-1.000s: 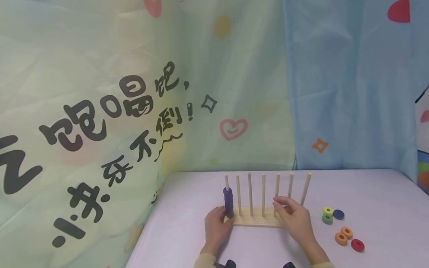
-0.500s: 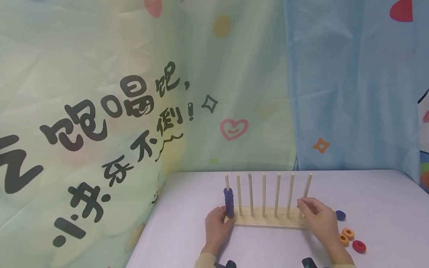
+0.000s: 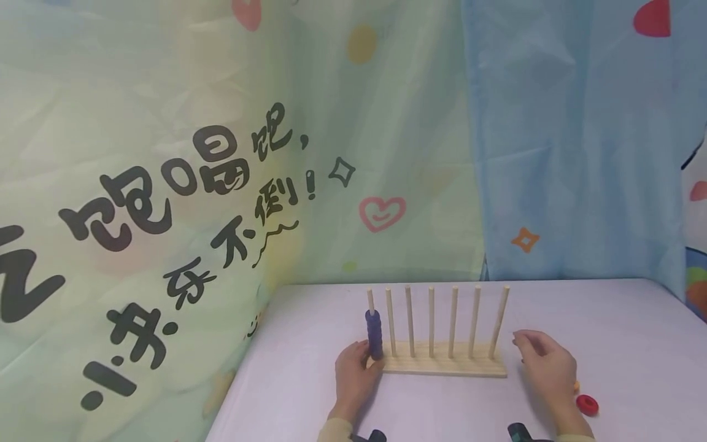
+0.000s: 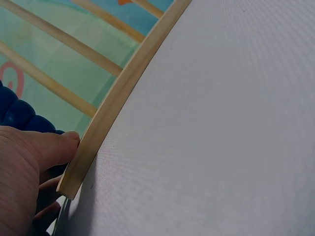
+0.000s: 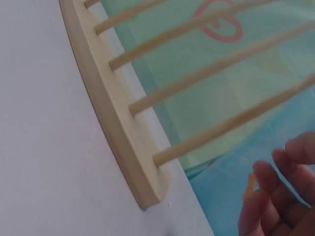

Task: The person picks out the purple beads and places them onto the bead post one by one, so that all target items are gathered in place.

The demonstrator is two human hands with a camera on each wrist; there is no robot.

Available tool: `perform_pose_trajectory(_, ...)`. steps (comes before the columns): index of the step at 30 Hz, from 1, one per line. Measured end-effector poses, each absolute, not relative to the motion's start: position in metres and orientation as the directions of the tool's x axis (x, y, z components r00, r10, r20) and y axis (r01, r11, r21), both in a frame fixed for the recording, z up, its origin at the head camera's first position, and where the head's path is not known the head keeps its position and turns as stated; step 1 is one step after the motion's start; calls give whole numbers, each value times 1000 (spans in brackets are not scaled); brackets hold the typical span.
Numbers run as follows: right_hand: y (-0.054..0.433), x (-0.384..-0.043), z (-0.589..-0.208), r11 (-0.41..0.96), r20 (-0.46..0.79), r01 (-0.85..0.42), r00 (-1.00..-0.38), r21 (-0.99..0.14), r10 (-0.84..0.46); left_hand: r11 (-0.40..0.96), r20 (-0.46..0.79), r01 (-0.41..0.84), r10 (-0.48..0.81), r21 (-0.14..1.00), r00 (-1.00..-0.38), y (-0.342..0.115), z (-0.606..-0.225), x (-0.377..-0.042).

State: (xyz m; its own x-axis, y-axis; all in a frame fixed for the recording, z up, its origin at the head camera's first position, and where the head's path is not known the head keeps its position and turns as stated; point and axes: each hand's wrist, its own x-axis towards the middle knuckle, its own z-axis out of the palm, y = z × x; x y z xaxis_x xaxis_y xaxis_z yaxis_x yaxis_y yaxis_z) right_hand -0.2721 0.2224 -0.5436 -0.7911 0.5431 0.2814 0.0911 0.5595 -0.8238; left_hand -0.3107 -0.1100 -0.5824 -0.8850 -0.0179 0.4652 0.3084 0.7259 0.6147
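Observation:
A wooden peg rack (image 3: pixel 442 367) stands on the table with a row of upright pegs. Dark blue rings (image 3: pixel 374 334) are stacked on its leftmost peg; the other pegs are bare. My left hand (image 3: pixel 353 376) grips the left end of the base, its thumb along the front face in the left wrist view. Off the rack's right end, my right hand (image 3: pixel 548 365) hovers with loosely bent fingers. The right wrist view shows nothing held between those fingers (image 5: pixel 266 174).
A red ring (image 3: pixel 588 405) lies on the white table (image 3: pixel 442 411) just right of my right hand. The edge of an orange ring (image 3: pixel 577 387) peeks out beside that hand. Printed curtains (image 3: pixel 386 153) hang behind the table.
My right hand has moved rightward from the pegs to beyond the rack's end, and now covers the yellow, green and blue loose rings. My left hand stays on the base.

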Motion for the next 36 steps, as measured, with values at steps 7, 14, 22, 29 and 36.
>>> perform_pose_trajectory(7,242,-272,-554,529,216,221,-736,-820,642,728,439,285,-26,624,-898,-110,-584,-311)
perform_pose_trajectory(14,257,-270,-557,449,100,320,-713,-834,694,732,432,277,-26,623,-902,-109,-587,-312)
perform_pose_trajectory(22,270,-269,-561,407,60,381,-665,-830,745,726,416,268,-27,633,-909,-109,-585,-313)
perform_pose_trajectory(29,277,-270,-565,366,-1,422,-655,-829,755,722,388,250,-29,645,-921,-109,-581,-309)
perform_pose_trajectory(36,281,-272,-570,380,-120,494,-718,-782,685,717,384,243,-37,654,-923,-109,-580,-308)
